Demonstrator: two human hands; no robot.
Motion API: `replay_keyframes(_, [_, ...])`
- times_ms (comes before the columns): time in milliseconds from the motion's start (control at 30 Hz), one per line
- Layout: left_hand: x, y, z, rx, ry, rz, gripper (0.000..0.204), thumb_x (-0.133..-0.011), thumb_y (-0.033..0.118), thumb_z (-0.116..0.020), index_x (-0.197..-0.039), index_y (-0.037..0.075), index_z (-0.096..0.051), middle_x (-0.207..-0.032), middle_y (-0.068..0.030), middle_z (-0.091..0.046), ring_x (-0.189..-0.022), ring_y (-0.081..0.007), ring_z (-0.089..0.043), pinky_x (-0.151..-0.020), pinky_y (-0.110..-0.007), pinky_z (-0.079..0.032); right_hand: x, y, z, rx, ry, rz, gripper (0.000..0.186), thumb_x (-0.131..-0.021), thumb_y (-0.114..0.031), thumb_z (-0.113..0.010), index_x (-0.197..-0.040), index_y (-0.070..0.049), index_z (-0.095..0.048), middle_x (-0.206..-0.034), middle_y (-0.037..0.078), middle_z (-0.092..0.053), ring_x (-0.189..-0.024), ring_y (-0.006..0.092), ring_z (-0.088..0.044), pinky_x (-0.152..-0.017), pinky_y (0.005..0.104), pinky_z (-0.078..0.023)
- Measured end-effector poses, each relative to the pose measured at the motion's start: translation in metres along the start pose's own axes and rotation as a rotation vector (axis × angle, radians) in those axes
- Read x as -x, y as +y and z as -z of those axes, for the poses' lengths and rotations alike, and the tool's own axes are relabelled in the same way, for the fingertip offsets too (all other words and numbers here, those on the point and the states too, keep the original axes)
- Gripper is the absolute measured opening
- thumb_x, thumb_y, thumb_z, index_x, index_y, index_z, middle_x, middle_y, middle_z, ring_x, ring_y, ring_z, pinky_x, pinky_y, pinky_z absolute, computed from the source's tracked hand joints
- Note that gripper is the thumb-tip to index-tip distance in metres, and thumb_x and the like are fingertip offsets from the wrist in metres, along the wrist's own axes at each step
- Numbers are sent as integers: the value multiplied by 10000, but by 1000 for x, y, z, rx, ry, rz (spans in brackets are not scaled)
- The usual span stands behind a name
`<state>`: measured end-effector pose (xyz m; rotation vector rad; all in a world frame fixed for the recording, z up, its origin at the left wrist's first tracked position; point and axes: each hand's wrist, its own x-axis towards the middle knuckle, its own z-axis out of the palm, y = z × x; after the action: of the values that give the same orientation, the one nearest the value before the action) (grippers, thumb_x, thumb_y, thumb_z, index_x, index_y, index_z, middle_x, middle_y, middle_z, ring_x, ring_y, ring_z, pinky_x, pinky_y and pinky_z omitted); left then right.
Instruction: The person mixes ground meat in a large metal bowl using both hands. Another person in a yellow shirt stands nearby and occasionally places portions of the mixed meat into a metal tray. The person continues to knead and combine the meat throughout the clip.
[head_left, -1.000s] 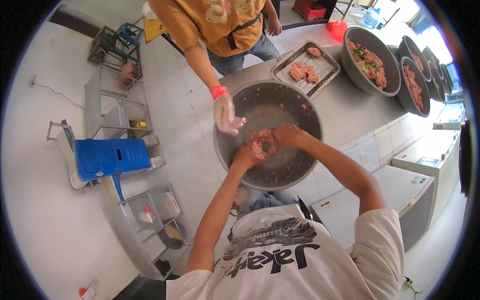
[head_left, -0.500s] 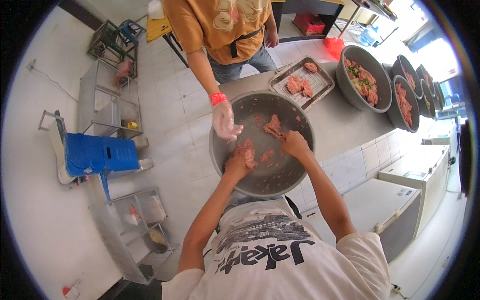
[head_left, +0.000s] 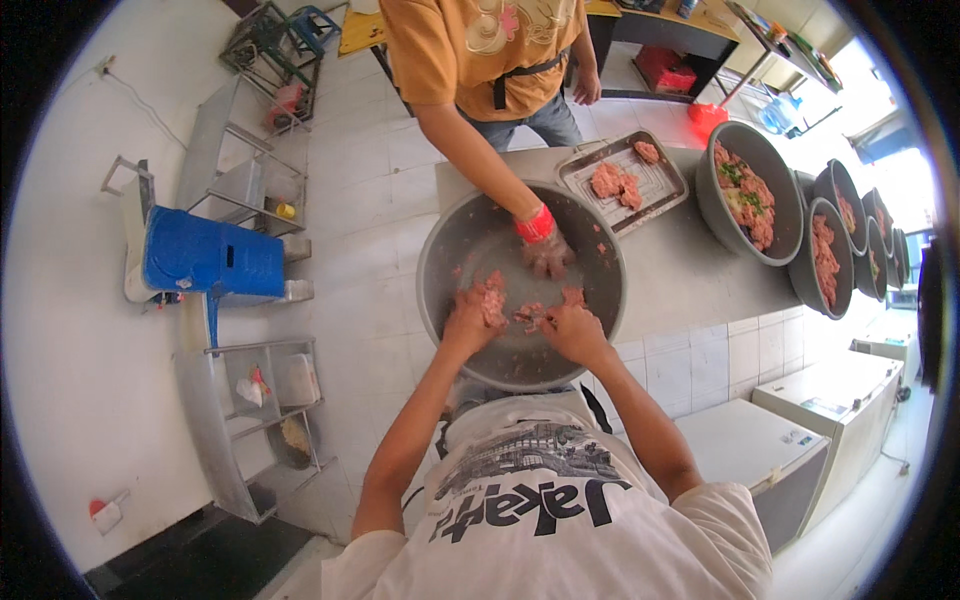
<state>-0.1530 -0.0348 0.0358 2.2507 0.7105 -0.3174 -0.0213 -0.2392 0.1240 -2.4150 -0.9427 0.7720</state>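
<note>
Lengthwise forward, meat (head_left: 492,296) in left hand (head_left: 466,326)

Forearms (head_left: 421,397) extended forward, elbows (head_left: 378,488) apart, left grip (head_left: 472,322) cupped, right grip (head_left: 573,331) palm-down

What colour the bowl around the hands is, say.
The bowl is grey; see the head view.

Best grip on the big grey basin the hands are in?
Probably the basin's rim, a hand on each of its left and right sides, coming from the wearer's side. The mouth is wide and round, with no handle visible; a co-worker's forearm crosses the far rim, and the metal tray sits close at far right.
</note>
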Motion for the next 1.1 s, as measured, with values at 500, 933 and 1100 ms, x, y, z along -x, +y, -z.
replay_keyframes(500, [-31,-15,-32,-103,187,189,820,-702,375,-789,-1399,60,-494,-1290,-211,-632,-1171,-423,-619,-1013,-461,-503,-27,26,3,359,-148,209,295,-904,-325,-643,-982,-65,-757,-917,224,-731,-895,405,-727,-816,521,-578])
replay_keyframes(933, [34,60,34,158,353,185,818,-718,352,-848,-1368,12,-486,-1277,-250,-595,-1142,-379,-627,-975,-440,-511,15,50,32,-36,-165,252,304,-909,-310,-632,-1068,-59,-695,-894,245,-703,-897,463,-669,-821,540,-537])
replay_keyframes(1100, [44,47,62,710,336,204,749,-781,313,-812,-1377,11,-474,-1280,-152,-609,-1142,-282,-627,-957,-379,-512,-14,52,-10,245,-358,353,251,-919,-239,-622,-1064,-56,-714,-1000,225,-719,-950,419,-697,-842,529,-553])
